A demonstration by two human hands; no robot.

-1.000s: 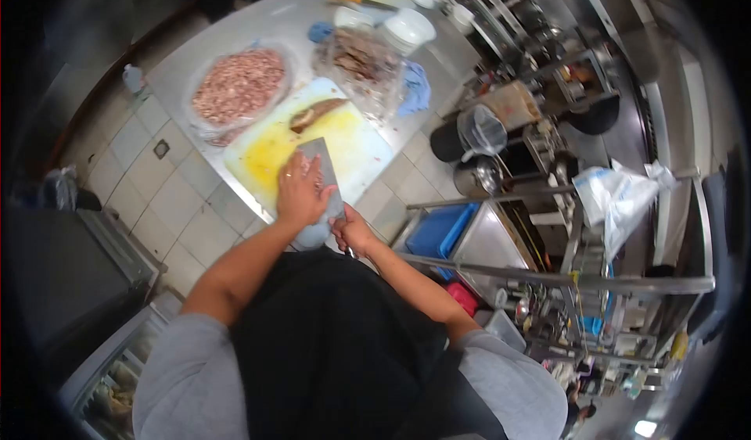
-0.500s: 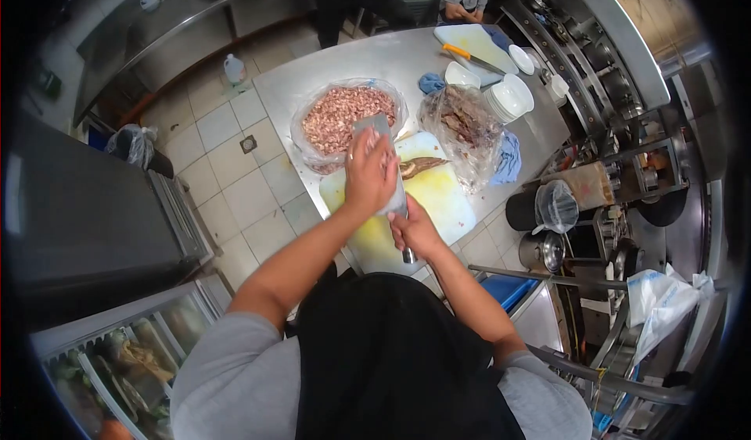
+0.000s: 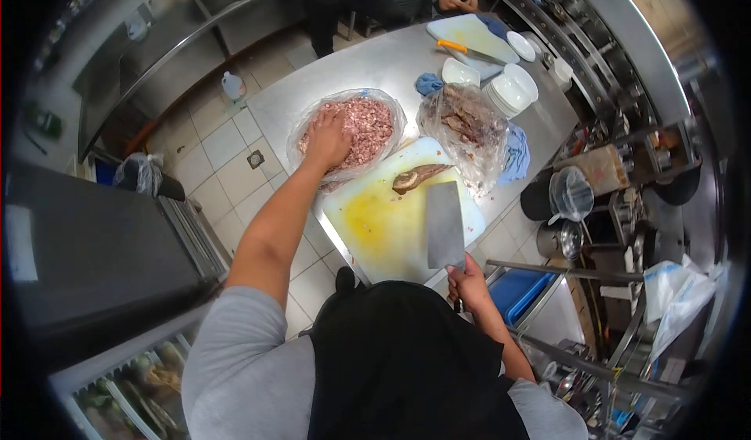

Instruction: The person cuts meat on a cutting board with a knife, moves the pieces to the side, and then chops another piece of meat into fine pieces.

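Observation:
My left hand (image 3: 328, 139) rests on a heap of chopped meat (image 3: 369, 131), its fingers apart and the tips partly lost in the pieces. A clear plastic bag (image 3: 400, 119), open at the top, surrounds the heap. In my right hand (image 3: 467, 283) is the handle of a cleaver (image 3: 445, 225); its broad blade points away from me over the right side of the cutting board (image 3: 371, 225). One dark piece of cooked meat (image 3: 418, 177) lies near the board's far edge, apart from the blade. Yellow stains and small scraps mark the white board.
Beside the board, another plastic bag (image 3: 461, 127) holds larger meat pieces. Behind it are stacked white bowls (image 3: 512, 88), a blue cloth (image 3: 514, 157) and an orange-handled knife (image 3: 469, 51) on a second board (image 3: 469, 29). Two people are beyond the steel table (image 3: 274, 88).
My left hand has left the cleaver blade and moved onto the chopped meat. My right hand has drawn the cleaver right and back, away from the bag.

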